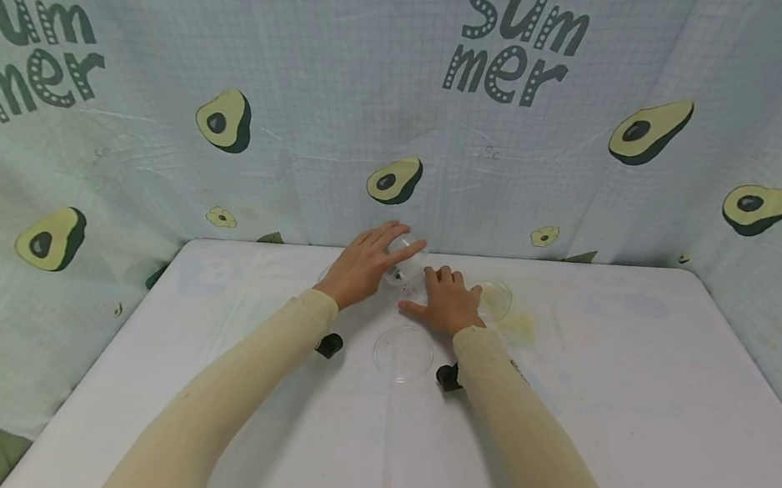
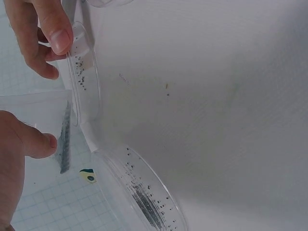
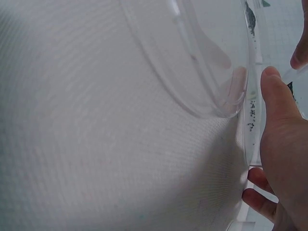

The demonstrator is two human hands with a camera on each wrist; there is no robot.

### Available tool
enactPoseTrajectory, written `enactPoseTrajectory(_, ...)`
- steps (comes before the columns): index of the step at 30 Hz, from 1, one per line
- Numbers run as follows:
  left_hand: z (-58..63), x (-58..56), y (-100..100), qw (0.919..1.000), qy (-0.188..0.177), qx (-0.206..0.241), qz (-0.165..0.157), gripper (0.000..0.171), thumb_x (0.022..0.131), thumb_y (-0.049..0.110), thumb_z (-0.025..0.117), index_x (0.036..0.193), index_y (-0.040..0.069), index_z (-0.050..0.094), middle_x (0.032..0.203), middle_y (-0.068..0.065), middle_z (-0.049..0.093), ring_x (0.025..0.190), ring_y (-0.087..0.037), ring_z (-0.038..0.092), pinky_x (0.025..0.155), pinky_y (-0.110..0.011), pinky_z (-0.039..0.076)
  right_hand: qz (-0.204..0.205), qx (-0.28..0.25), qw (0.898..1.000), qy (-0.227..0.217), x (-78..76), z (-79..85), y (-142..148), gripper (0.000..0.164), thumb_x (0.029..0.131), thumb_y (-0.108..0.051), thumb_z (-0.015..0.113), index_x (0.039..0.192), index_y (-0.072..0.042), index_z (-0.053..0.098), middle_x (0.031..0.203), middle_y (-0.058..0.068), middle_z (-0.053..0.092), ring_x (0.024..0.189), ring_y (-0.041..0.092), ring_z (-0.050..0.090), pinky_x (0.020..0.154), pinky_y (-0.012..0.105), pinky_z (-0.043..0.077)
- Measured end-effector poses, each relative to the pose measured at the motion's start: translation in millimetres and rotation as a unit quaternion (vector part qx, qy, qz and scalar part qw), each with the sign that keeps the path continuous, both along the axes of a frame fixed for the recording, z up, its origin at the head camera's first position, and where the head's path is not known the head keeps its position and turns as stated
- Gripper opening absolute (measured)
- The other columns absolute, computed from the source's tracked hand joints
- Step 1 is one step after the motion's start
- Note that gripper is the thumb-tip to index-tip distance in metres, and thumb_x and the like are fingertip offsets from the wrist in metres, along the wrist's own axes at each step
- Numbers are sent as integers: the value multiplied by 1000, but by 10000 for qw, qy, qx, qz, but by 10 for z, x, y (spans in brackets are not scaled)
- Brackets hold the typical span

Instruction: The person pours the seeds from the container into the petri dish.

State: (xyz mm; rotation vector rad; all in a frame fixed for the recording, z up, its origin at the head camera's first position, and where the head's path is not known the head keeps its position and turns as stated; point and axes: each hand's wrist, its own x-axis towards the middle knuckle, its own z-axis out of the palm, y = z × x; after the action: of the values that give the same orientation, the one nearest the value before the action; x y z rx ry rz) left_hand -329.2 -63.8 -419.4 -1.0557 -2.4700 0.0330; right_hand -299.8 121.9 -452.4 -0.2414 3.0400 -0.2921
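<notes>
"Where was the clear container point(image 2: 43, 113)?"
"In the left hand point(image 1: 362, 267), dark grains point(image 2: 65, 139) gathered along its lower side."
"And the shallow clear dish point(image 2: 87, 94)?"
"On the bench point(image 1: 601, 410), dark grains scattered inside it."

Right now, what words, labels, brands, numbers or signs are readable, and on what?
"sum mer": left side of pale avocado-print fabric backdrop
"sum mer": upper middle of same backdrop
Small dark marking on the right arm's cream sleeve: too small to read.
No other text is readable.

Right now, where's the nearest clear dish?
In the head view, the dish lies centrally on the white table, between left sleeve and right sleeve, below and left of the right hand.
</notes>
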Motion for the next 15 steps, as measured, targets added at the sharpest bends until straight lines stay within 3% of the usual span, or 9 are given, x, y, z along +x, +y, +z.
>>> enactPoseTrajectory(15,26,-8,14,9997,140,-173,-90,82,84,-4,69,149,34,35,149,-6,40,144,-24,32,116,-42,34,38,27,10000,-12,-1,18,6,93,83,-74,51,151,-14,31,144,14,42,133,33,39,102,69,34)
